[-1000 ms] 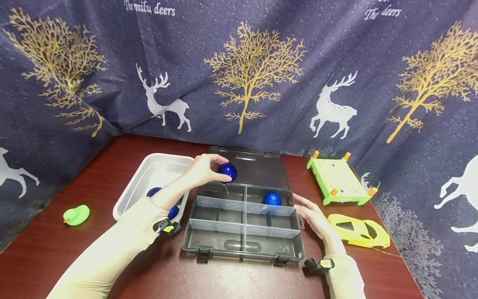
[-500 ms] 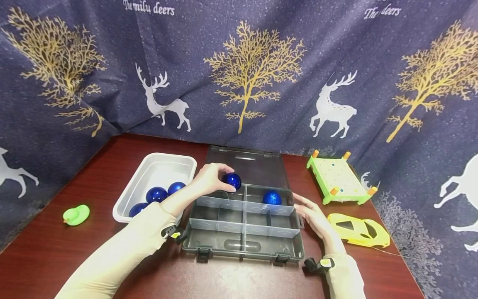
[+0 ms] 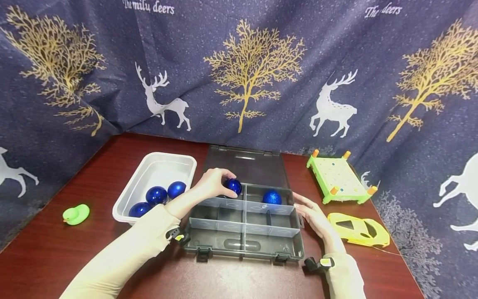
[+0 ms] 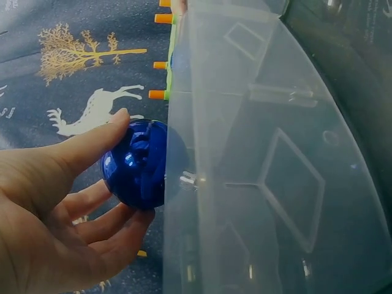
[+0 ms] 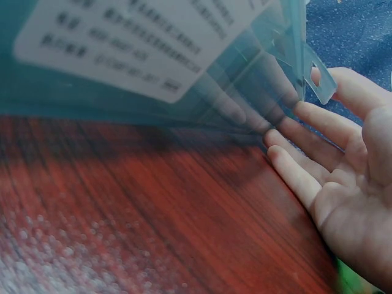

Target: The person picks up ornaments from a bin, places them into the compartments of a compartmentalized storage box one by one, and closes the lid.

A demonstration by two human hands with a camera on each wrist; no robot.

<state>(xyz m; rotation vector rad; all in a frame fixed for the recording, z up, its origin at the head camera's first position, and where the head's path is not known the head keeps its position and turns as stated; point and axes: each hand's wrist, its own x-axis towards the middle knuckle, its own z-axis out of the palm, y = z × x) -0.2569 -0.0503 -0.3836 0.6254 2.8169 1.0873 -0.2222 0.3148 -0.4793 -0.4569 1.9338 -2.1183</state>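
Between thumb and fingers my left hand pinches a shiny blue ball ornament. That ball is at the back left compartment of a grey plastic divided box, close beside a clear divider in the left wrist view. Whether it touches the floor of the compartment I cannot tell. In the back right compartment sits a glittery blue ball. My right hand touches the box's right side with its fingers extended; the right wrist view shows the fingertips against the clear wall.
A white tub at left holds three blue balls. The box's lid lies open behind it. A green toy duck is far left; an upturned green toy table and a yellow toy car stand at right.
My left hand has moved right and down with the blue ball, from above the lid's edge to the back left compartment. The balls in the tub have come into view. My right hand stays put.
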